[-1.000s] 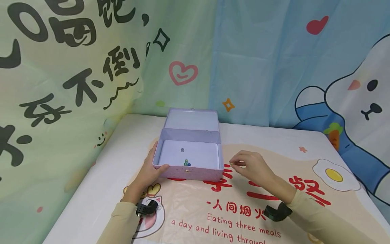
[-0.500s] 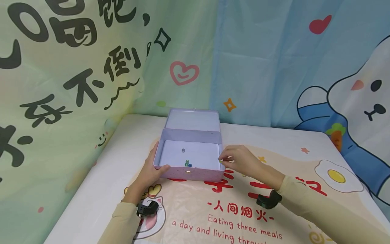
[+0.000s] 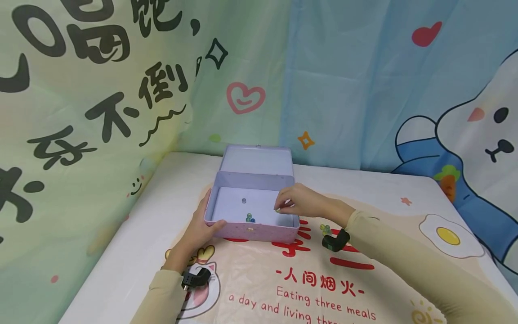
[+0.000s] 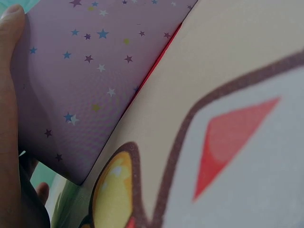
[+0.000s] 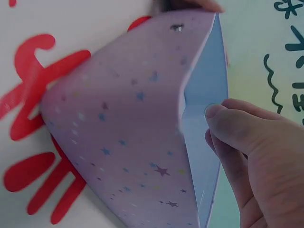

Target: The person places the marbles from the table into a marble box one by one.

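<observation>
One lilac tin box [image 3: 252,211] with a star pattern sits open on the counter [image 3: 170,189], its lid [image 3: 256,159] leaning back toward the curtain [image 3: 344,90]. The left hand [image 3: 201,225] grips the box's near left corner, thumb hooked over the front rim and fingers along the left wall; the left wrist view shows the thumb [image 4: 9,95] pressed flat against the starred outer wall.

The right hand [image 3: 294,201] reaches over the box's right wall, fingers bunched together with the tips pointing down just inside the rim. It seems to pinch something small and pale between thumb and forefinger, but the item is too tiny to make out for sure. In the right wrist view the fingertips [image 5: 223,118] hang right at the inner face of the wall.

Inside the box lie three small marbles: one grey marble [image 3: 243,200] alone near the middle of the floor, and a pair [image 3: 249,219], one green and one blue, touching each other by the front wall. Two or so more small beads [image 3: 325,230] lie on the printed cloth [image 3: 307,279] just right of the box, beside the right wrist.
</observation>
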The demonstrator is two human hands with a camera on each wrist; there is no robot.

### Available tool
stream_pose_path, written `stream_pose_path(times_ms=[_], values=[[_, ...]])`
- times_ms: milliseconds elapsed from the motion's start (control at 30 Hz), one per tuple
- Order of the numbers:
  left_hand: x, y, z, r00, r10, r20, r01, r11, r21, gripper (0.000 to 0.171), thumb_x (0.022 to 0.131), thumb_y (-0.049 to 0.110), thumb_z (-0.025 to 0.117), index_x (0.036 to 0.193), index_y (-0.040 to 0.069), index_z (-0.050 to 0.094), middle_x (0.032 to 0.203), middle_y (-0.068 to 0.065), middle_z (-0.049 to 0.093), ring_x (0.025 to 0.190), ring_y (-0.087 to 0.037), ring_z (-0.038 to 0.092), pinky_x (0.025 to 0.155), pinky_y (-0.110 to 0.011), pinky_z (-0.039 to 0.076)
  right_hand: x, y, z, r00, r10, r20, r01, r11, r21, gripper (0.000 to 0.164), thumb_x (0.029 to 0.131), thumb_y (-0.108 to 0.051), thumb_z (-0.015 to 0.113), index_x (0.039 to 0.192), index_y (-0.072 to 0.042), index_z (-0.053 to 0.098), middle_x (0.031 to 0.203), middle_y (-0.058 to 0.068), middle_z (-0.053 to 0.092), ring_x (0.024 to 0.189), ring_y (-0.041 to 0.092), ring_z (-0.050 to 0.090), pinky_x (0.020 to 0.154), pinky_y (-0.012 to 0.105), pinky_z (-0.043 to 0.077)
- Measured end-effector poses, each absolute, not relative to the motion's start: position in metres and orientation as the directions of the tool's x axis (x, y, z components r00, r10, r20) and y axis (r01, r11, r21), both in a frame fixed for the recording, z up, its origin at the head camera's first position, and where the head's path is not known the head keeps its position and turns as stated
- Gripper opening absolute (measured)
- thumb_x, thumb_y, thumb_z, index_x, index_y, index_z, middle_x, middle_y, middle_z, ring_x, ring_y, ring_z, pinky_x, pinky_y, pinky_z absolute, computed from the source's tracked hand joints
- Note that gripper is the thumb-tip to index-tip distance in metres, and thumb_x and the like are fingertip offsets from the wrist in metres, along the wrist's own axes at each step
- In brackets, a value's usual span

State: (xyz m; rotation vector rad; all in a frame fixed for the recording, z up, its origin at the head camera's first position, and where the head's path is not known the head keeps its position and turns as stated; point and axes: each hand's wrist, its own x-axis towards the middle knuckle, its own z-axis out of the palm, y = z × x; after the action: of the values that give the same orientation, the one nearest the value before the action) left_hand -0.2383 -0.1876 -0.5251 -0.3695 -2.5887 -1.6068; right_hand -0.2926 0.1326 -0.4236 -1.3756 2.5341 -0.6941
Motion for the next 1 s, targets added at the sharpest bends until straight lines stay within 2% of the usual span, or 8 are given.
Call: stream_pose_path(times_ms=[267, 500, 733, 1000], values=[[-0.24, -0.188, -0.529, -0.971, 0.162, 0.177, 0.23, 0.418, 0.878, 0.1, 0.08, 0.025, 0.07, 0.151, 0.038, 0.001, 0.16, -0.007, 0.013, 0.142, -0.037, 0.024, 0.109, -0.062, 0.026, -0.319, 0.12, -0.424, -0.604, -0.797, 0.029, -0.701, 0.513, -0.494, 0.012, 0.084, -0.011, 0.072, 0.095, -0.013, 0.075, 0.091, -0.002, 0.07, 0.087, 0.01, 0.065, 0.08, 0.024, 0.056], [-0.24, -0.189, -0.529, -0.972, 0.156, 0.175, 0.226, 0.423, 0.877, 0.1, 0.08, 0.028, 0.07, 0.15, 0.042, 0.001, 0.16, -0.004, 0.013, 0.142, -0.036, 0.024, 0.109, -0.061, 0.026, -0.34, 0.107, -0.427, -0.643, -0.763, 0.07, -0.673, 0.519, -0.527, 0.011, 0.084, -0.011, 0.071, 0.094, -0.01, 0.075, 0.091, -0.001, 0.07, 0.087, 0.011, 0.066, 0.08, 0.026, 0.056], [-0.238, -0.191, -0.529, -0.965, 0.168, 0.2, 0.253, 0.417, 0.873, 0.101, 0.08, 0.024, 0.07, 0.151, 0.039, 0.0, 0.159, -0.008, 0.014, 0.142, -0.037, 0.024, 0.109, -0.061, 0.026, -0.357, 0.095, -0.436, -0.641, -0.758, 0.119, -0.692, 0.504, -0.516, 0.014, 0.085, -0.015, 0.07, 0.096, -0.009, 0.075, 0.093, -0.001, 0.07, 0.088, 0.011, 0.067, 0.08, 0.024, 0.056], [-0.239, -0.192, -0.528, -0.965, 0.171, 0.198, 0.253, 0.411, 0.876, 0.101, 0.08, 0.026, 0.07, 0.152, 0.036, 0.0, 0.16, -0.009, 0.013, 0.142, -0.038, 0.024, 0.109, -0.062, 0.025, -0.369, 0.084, -0.448, -0.664, -0.733, 0.146, -0.664, 0.49, -0.564, 0.014, 0.085, -0.013, 0.07, 0.096, -0.006, 0.075, 0.093, 0.001, 0.07, 0.088, 0.012, 0.067, 0.081, 0.025, 0.056]])
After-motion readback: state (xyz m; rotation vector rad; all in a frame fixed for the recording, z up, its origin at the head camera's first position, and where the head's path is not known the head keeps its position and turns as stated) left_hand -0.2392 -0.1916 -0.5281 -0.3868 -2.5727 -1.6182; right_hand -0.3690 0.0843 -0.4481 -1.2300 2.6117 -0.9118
